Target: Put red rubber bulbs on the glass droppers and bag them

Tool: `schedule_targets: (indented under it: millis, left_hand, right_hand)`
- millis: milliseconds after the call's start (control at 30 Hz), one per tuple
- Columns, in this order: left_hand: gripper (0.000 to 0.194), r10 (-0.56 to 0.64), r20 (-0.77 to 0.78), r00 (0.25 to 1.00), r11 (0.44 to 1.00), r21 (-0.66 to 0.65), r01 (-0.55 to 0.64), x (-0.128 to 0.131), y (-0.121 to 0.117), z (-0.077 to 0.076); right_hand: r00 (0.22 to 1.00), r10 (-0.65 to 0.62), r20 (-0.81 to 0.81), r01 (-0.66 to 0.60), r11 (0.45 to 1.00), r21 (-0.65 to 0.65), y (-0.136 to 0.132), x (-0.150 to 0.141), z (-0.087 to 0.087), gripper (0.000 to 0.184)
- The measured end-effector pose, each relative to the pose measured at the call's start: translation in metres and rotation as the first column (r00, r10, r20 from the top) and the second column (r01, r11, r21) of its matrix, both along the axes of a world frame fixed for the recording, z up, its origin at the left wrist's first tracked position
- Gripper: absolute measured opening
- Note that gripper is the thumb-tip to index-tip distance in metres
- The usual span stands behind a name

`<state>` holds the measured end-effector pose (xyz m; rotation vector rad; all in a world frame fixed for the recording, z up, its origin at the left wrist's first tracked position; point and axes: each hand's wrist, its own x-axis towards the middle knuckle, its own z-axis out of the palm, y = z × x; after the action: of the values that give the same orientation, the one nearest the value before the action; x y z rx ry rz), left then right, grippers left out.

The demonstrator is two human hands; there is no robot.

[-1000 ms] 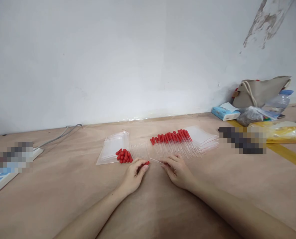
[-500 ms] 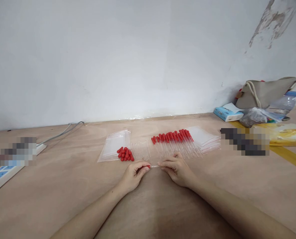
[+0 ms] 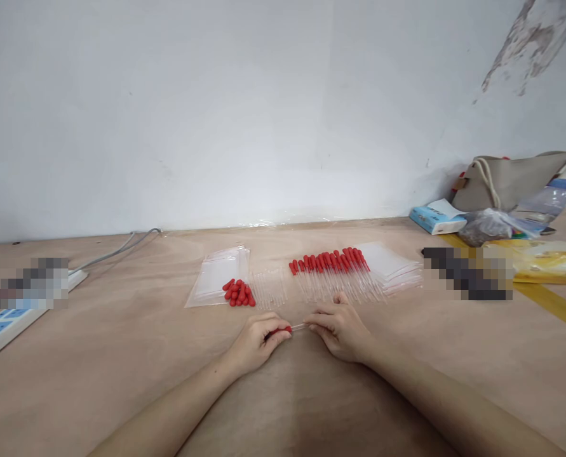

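Closer in — clear tube (image 3: 298, 327), crosswise, leftward from pinching right grip (image 3: 338, 328) toward red bulb (image 3: 287, 329) — in closed left grip (image 3: 260, 337).

The clear tube (image 3: 298, 326), at first apart from the red bulb (image 3: 287, 329), now meets its end, and the hands (image 3: 289, 328) sit farther from the loose bulbs (image 3: 239, 293).

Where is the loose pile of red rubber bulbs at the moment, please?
In the head view, the pile of red bulbs lies left of centre, by the lower right corner of the left-hand clear bags, beside the bare glass tubes.
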<state>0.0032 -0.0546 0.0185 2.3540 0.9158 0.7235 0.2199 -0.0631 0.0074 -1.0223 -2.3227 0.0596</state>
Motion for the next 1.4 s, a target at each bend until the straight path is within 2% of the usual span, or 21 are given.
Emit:
schedule_targets:
  millis: [233, 500, 633, 733, 833, 933, 1000, 1067, 1167, 1300, 1400]
  left_hand:
    - [0.023, -0.032, -0.045, 0.998, 0.998, 0.045, 0.034, 0.0, -0.003, -0.001]
    - [0.02, -0.017, -0.012, 1.0, 1.0, -0.004, 0.017, 0.001, -0.001, 0.0]
    - [0.018, 0.084, 0.051, 0.995, 0.996, -0.02, -0.083, 0.002, 0.004, -0.003]
    - [0.032, 0.216, 0.134, 0.967, 0.976, -0.069, -0.208, 0.001, 0.009, -0.01]
    - [0.036, 0.27, 0.159, 0.95, 0.959, -0.128, -0.252, -0.001, 0.011, -0.015]
    - [0.022, 0.198, 0.081, 0.977, 0.978, -0.089, -0.19, -0.001, 0.01, -0.013]
    - [0.014, 0.107, 0.014, 0.994, 0.994, -0.033, -0.106, 0.001, 0.008, -0.008]
    - [0.013, 0.052, -0.025, 0.998, 0.999, 0.009, -0.052, 0.002, 0.006, -0.004]
    - [0.013, 0.038, -0.036, 0.999, 0.999, 0.017, -0.038, 0.003, 0.004, 0.0]
    - [0.013, 0.037, -0.038, 0.999, 0.999, 0.012, -0.037, 0.002, 0.004, -0.001]
    - [0.013, 0.034, -0.033, 0.999, 0.999, 0.01, -0.034, 0.001, 0.004, -0.003]
  right_hand:
    - [0.998, -0.005, 0.069, 0.009, 0.998, -0.056, -0.006, -0.005, 0.0, 0.018]
    - [0.996, -0.014, 0.091, 0.019, 0.998, -0.06, -0.005, -0.009, 0.005, 0.02]
    - [0.987, -0.056, 0.153, 0.05, 0.998, 0.041, -0.004, -0.008, 0.011, 0.018]
    - [0.969, -0.16, 0.188, 0.151, 0.987, 0.059, -0.002, -0.004, 0.015, 0.017]
    - [0.935, -0.343, 0.094, 0.35, 0.933, -0.078, 0.003, 0.004, 0.017, 0.018]
    - [0.842, -0.539, -0.015, 0.503, 0.794, -0.342, 0.017, 0.01, 0.021, 0.021]
    - [0.78, -0.624, -0.04, 0.545, 0.71, -0.446, 0.028, 0.009, 0.026, 0.024]
    - [0.739, -0.672, -0.044, 0.584, 0.672, -0.456, 0.041, 0.002, 0.031, 0.027]
    - [0.701, -0.713, -0.012, 0.647, 0.643, -0.411, 0.057, -0.016, 0.034, 0.03]
    - [0.688, -0.718, 0.108, 0.706, 0.628, -0.326, 0.069, -0.038, 0.027, 0.032]
    - [0.681, -0.708, 0.186, 0.728, 0.63, -0.269, 0.072, -0.044, 0.019, 0.035]
